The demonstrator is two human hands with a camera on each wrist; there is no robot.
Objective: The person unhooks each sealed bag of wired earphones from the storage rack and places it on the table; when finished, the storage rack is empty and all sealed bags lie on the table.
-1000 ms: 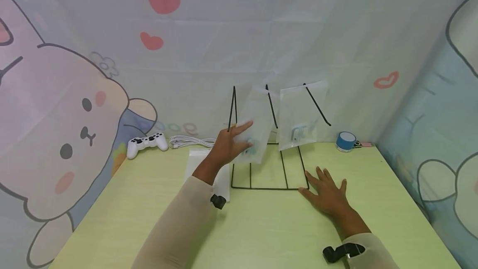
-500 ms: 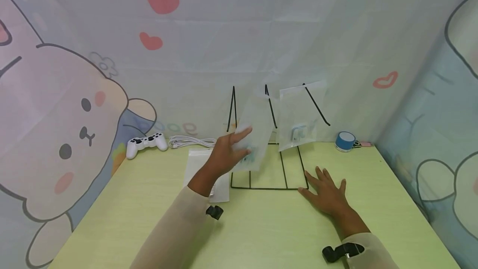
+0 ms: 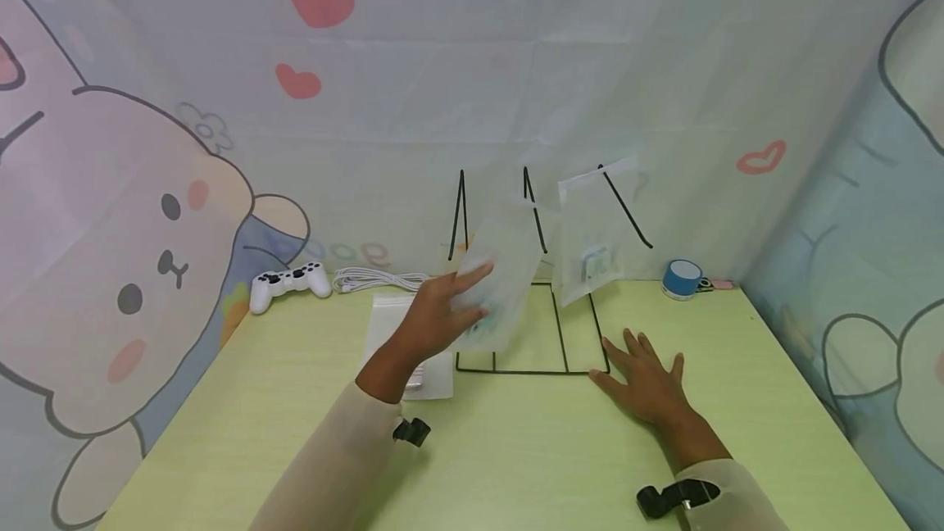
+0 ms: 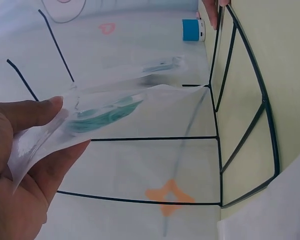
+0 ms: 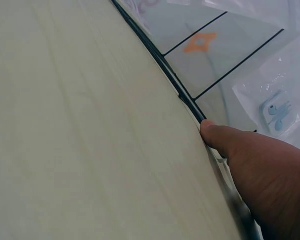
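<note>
My left hand (image 3: 435, 314) pinches a translucent plastic bag (image 3: 509, 269) between thumb and fingers. A teal item (image 4: 107, 115) shows through it; its kind is unclear. The bag hangs tilted in front of the black wire display rack (image 3: 533, 372), close to its middle prong; whether it still touches that prong I cannot tell. Another translucent bag (image 3: 590, 228), with white earphones (image 5: 275, 114) inside, hangs askew on the right prong. My right hand (image 3: 649, 383) rests with spread fingers at the rack's front right corner, its thumb (image 5: 217, 135) touching the wire.
A white game controller (image 3: 291, 283) and a coiled white cable (image 3: 378, 279) lie at the back left. A white bag (image 3: 387, 322) lies flat left of the rack, partly under my left arm. Back right stands a blue cylinder (image 3: 683, 278) beside scissors (image 3: 706, 285).
My left hand has drawn the pinched bag down and a little left, toward me. On the right prong, the other bag has swung and tilted. My right hand has stayed put.
</note>
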